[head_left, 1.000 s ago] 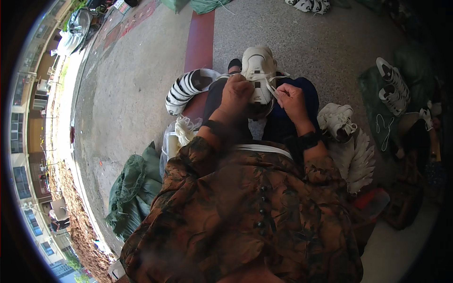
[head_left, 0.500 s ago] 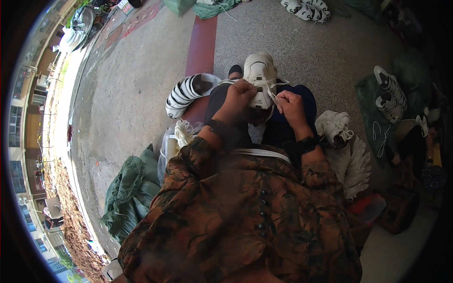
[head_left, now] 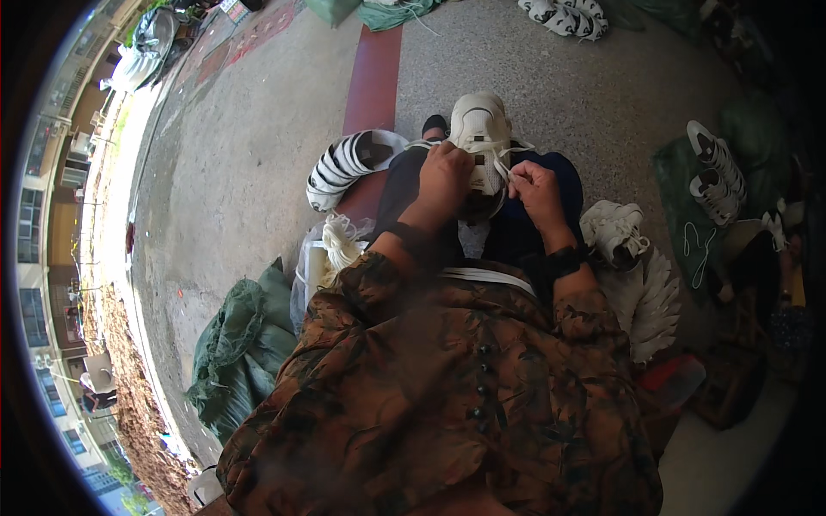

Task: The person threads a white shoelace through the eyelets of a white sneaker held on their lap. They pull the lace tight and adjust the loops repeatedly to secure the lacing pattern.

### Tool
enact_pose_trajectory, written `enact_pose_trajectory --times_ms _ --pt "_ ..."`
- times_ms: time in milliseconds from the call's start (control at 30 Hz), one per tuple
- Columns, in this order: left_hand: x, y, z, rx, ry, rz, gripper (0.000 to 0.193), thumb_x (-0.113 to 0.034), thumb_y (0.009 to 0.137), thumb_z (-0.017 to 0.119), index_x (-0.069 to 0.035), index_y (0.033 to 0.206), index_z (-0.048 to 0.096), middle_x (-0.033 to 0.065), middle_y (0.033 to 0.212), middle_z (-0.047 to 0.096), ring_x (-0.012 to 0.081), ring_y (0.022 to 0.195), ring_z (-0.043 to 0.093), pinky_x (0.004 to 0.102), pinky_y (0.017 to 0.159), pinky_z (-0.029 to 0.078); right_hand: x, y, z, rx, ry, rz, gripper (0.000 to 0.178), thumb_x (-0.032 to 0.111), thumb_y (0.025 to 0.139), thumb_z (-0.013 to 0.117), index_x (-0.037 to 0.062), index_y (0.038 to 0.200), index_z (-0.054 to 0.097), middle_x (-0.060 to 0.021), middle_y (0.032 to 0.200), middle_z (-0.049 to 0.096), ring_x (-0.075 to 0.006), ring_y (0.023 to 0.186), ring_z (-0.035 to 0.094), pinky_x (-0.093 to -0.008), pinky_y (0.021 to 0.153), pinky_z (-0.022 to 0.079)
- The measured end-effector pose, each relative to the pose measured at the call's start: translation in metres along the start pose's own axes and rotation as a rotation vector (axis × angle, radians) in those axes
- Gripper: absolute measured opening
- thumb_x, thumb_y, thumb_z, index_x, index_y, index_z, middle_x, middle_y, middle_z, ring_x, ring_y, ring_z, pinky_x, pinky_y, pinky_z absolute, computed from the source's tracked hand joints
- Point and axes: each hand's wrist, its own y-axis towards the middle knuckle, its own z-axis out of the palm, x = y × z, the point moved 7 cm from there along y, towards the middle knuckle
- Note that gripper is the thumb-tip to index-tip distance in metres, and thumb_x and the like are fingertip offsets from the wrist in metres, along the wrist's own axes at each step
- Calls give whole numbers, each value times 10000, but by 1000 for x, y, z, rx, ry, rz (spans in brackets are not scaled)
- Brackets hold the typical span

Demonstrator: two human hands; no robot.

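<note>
Paired grips at a cream shoe, seen from above. The shoe (head_left: 479, 120) lies between the two grips, resting about the knees, its toe pointing away from the wearer and its dark opening toward the body. The right grip (head_left: 535, 187), just to the right of the shoe, is pinched at the fingertips on a white lace (head_left: 502, 168) that crosses the shoe's upper. The left grip (head_left: 445, 176) is curled against the shoe's left side with its fingers bent; whether it grasps a lace or only steadies the shoe cannot be told, since the back of the hand hides the fingertips. A dark band (head_left: 564, 261) encircles the wrist below the right grip.

To the left of the left grip, a nested row of white-and-black shoe uppers (head_left: 338, 172) lies on the floor (head_left: 258, 155), partly over a red stripe (head_left: 372, 77). Nearer the body on that side are a bundle of white laces (head_left: 342, 245) and, farther out, a crumpled green sack (head_left: 245, 344). To the right of the right grip and nearer the body sits a second pale shoe (head_left: 615, 228), with a fanned stack of white pieces (head_left: 651, 310) just beside it. Well apart, farther right, more white-and-black uppers (head_left: 718, 176) lie on green sheeting (head_left: 675, 181).
</note>
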Motion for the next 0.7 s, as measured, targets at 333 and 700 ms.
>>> enact_pose_trajectory --times_ms 333,700 --pt "-7 2 0 5 2 122 51 -108 730 608 -99 708 653 98 787 586 296 826 574 381 734 472 -3 2 0 2 5 18 84 4 830 540 4 758 583 2 604 539 -59 558 488 -219 530 383" --pt "-17 8 -4 -55 -73 272 76 -153 692 639 -133 760 666 54 740 573 256 771 567 377 701 475 5 0 -1 -5 48 21 88 20 848 537 10 778 591 -1 630 554 -58 581 494 -211 543 388"
